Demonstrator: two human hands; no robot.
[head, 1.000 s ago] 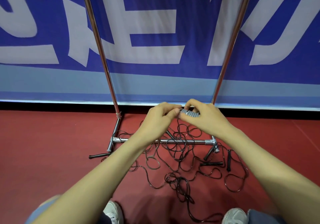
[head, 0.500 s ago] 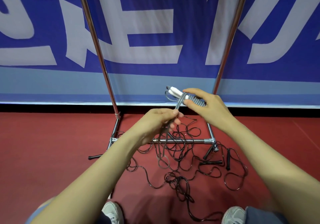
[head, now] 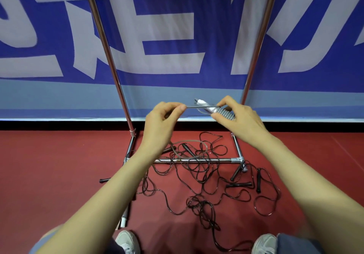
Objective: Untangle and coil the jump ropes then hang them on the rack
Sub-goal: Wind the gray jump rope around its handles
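Note:
My right hand (head: 239,119) grips the ribbed grey handle (head: 226,114) of a grey jump rope, its white end poking out to the left. My left hand (head: 162,122) pinches that rope's grey cord (head: 201,107), stretched taut and level between both hands. A loop of grey cord (head: 189,142) hangs below my left wrist. On the red floor lies a tangle of black jump ropes (head: 199,177) with black handles (head: 238,185). The chrome rack (head: 197,160) stands over the tangle; its top bar is out of view.
A blue and white banner (head: 177,37) hangs close behind the rack's two uprights (head: 106,51). A black-capped rack foot (head: 104,180) sticks out left on the floor. My two shoes (head: 128,242) are at the bottom edge, with black cord between them.
Both hands have risen. My left hand moved up and left along the grey cord, pulling it straight and level from the handle in my right hand.

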